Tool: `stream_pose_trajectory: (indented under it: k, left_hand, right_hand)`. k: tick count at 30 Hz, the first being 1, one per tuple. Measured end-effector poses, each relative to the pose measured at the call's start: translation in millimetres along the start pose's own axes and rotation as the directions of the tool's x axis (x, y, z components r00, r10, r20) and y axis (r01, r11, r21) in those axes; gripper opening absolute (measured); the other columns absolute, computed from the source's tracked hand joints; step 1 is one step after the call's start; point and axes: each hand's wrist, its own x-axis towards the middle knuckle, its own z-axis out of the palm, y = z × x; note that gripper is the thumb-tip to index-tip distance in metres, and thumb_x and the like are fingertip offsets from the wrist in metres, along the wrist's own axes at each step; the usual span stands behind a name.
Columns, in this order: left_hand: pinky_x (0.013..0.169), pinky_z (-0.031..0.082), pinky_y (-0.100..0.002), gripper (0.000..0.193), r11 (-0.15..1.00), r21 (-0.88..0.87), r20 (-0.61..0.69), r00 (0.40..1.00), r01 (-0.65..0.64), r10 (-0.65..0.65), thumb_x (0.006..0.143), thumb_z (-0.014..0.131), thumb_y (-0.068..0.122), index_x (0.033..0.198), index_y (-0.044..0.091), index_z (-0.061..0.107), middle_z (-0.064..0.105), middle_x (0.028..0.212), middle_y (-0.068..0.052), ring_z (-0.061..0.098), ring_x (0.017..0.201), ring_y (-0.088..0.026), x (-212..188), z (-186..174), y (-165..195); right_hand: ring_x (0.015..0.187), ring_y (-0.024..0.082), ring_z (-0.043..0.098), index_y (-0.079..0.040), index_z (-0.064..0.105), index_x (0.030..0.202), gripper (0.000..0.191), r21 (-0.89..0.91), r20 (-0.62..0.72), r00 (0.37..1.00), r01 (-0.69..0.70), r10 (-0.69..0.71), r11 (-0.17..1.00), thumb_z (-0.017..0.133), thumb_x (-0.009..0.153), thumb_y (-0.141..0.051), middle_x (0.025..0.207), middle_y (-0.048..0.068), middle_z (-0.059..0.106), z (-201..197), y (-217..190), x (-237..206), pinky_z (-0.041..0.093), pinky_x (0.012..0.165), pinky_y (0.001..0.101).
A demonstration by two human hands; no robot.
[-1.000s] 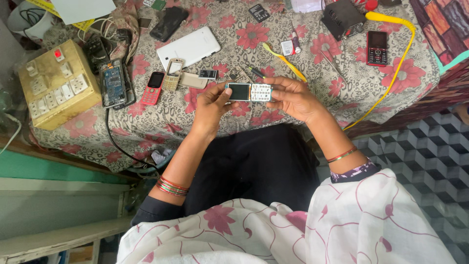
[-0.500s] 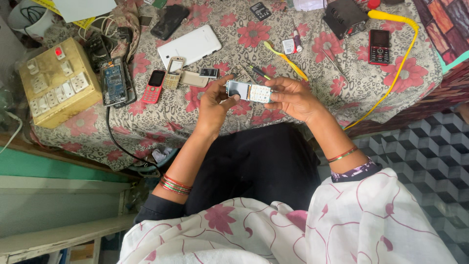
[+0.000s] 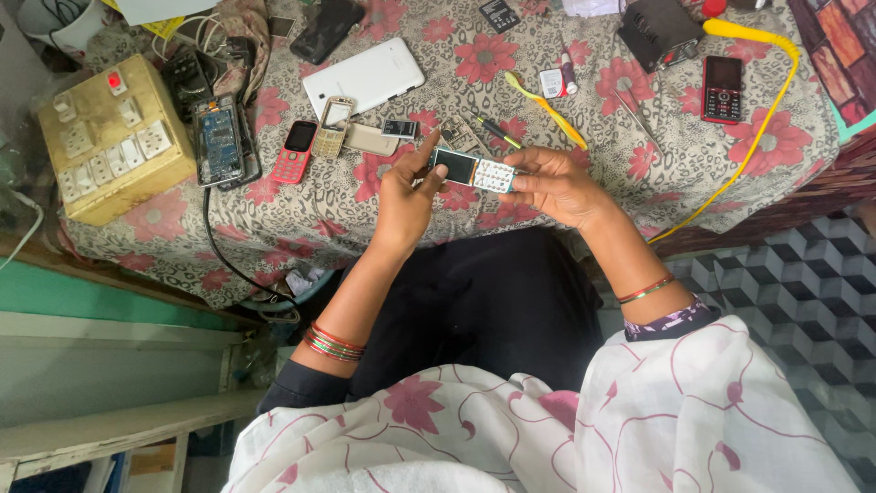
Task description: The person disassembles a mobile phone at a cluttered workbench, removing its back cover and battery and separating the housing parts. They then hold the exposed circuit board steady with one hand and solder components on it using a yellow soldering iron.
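A small keypad phone [image 3: 472,170] with a dark screen and white keys is held level between both hands over the floral tablecloth [image 3: 584,128]. My left hand [image 3: 404,196] grips its screen end, thumb and forefinger raised around it. My right hand [image 3: 552,184] pinches the keypad end. Just beyond the phone lie a red keypad phone [image 3: 295,151], a gold phone frame [image 3: 332,126], a beige back cover [image 3: 370,140] and a small battery [image 3: 400,129].
A yellowed switchboard box [image 3: 114,137] stands at the left beside an opened phone [image 3: 219,140] showing its circuit board. Further back lie a white tablet [image 3: 364,76], a yellow toothbrush [image 3: 546,109], a red-and-black phone [image 3: 722,89], a black box [image 3: 659,32] and a yellow cable [image 3: 757,110].
The keypad phone has tilted slightly in my hands, and my left thumb and forefinger have lifted around its screen end. Both hands stay over the same spot.
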Motion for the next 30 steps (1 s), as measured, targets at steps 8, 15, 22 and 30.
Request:
stream_pose_trajectory:
  k: [8, 15, 22, 30]
  left_hand:
    - [0.092, 0.060, -0.030, 0.058, 0.993, -0.113, 0.071, 0.997, 0.017, -0.009, 0.102, 0.054, -0.005, 0.157, 0.009, 0.043, 0.065, 0.112, -0.005, 0.067, 0.098, -0.011, -0.2, -4.0, -4.5]
    - [0.081, 0.059, -0.028, 0.077, 0.996, 0.070, 0.017, 0.998, -0.055, 0.054, 0.088, 0.076, -0.002, 0.157, 0.012, 0.043, 0.060, 0.112, -0.006, 0.065, 0.091, -0.010, -6.0, 4.6, 7.0]
    - [0.065, 0.053, -0.028, 0.082, 0.958, 0.274, -0.023, 0.995, -0.087, 0.097, 0.080, 0.088, 0.004, 0.151, 0.011, 0.049, 0.056, 0.100, -0.005, 0.057, 0.074, -0.011, -7.0, 8.5, 17.8]
    - [0.066, 0.049, -0.026, 0.056, 0.975, 0.213, -0.051, 0.996, -0.056, 0.069, 0.093, 0.077, 0.005, 0.145, 0.012, 0.060, 0.050, 0.091, -0.002, 0.050, 0.073, -0.008, -5.0, 6.6, 8.9]
  right_hand:
    - [0.113, 0.024, 0.070, -0.007, 0.068, 0.127, 0.029, 0.018, 0.032, 0.999, 0.016, -0.017, 1.000, 0.067, 0.099, 0.002, 0.122, 0.011, 0.071, 2.4, -0.7, -0.6, 0.060, 0.100, 0.0413]
    - [0.116, 0.023, 0.069, -0.008, 0.065, 0.127, 0.031, 0.041, 0.043, 0.999, -0.003, 0.001, 0.999, 0.066, 0.098, 0.002, 0.123, 0.011, 0.070, 3.4, 5.2, 0.1, 0.059, 0.101, 0.0417]
    - [0.117, 0.023, 0.068, -0.008, 0.066, 0.125, 0.029, 0.052, 0.024, 1.000, -0.006, 0.005, 0.999, 0.066, 0.099, 0.003, 0.123, 0.010, 0.070, -0.3, 9.7, 0.3, 0.059, 0.102, 0.0423]
    - [0.117, 0.022, 0.068, -0.008, 0.065, 0.125, 0.029, 0.031, 0.014, 1.000, -0.014, 0.013, 0.999, 0.065, 0.099, 0.004, 0.123, 0.010, 0.069, -2.6, 14.8, 0.5, 0.058, 0.102, 0.0417]
